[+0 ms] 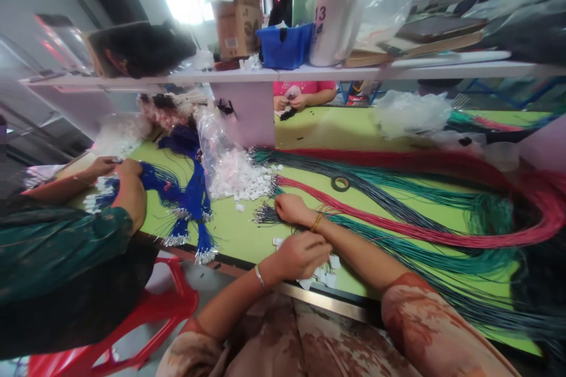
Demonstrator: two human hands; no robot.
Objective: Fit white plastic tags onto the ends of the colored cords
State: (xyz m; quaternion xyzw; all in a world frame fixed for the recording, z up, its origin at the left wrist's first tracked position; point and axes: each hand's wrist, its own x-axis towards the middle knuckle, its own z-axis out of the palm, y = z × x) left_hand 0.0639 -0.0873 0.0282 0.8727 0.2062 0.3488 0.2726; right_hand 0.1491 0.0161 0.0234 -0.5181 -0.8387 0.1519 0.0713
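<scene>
My right hand [292,208] rests over the stripped ends of a dark wire bundle [267,213], its fingers curled down among the wires. Nearer to me, my left hand [304,254] is closed, fingers bent and pressed together; what it holds, if anything, is hidden. Small white connectors [326,277] lie just below the left hand at the table's front edge. A red wire bundle [354,210] ends just above my right hand. Green wires [375,230] run under and past my right forearm.
A loose pile of white connectors [241,179] spills from a clear bag [214,135]. A tape roll [340,183] lies among the wires. At left, a co-worker's hands [126,168] handle blue wires [192,188]. Another person's hands [292,102] show across the table. A shelf [247,75] spans above.
</scene>
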